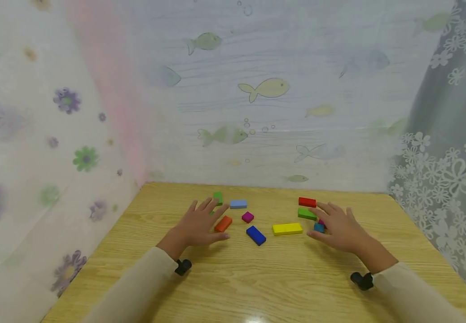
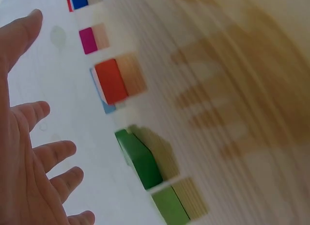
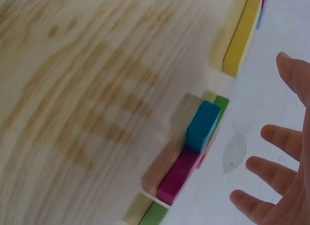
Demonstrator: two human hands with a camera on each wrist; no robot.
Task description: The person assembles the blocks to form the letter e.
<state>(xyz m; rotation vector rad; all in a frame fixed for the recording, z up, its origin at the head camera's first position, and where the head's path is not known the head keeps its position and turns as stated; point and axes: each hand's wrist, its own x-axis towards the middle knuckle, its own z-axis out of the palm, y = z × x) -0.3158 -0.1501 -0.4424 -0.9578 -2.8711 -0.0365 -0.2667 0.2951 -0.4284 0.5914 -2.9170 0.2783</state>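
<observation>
My left hand (image 1: 198,224) hovers palm down over the left group of blocks, fingers spread and holding nothing. Just past its thumb and index finger lies an orange block (image 1: 223,224); a dark green block (image 2: 139,157) and a light green one (image 2: 170,205) show in the left wrist view. My right hand (image 1: 340,229), also spread and bare, is above the right group. Near its fingertips are a green block (image 1: 306,214) and a teal block (image 1: 318,228). A magenta block (image 3: 178,176) beside the teal one is mostly hidden by that hand in the head view.
Between the hands lie a yellow block (image 1: 287,229), a dark blue block (image 1: 256,235), a small magenta block (image 1: 248,217) and a light blue block (image 1: 238,204). Farther back are a red block (image 1: 307,202) and a green block (image 1: 217,197). Patterned curtains (image 1: 265,148) enclose the wooden table (image 1: 249,278).
</observation>
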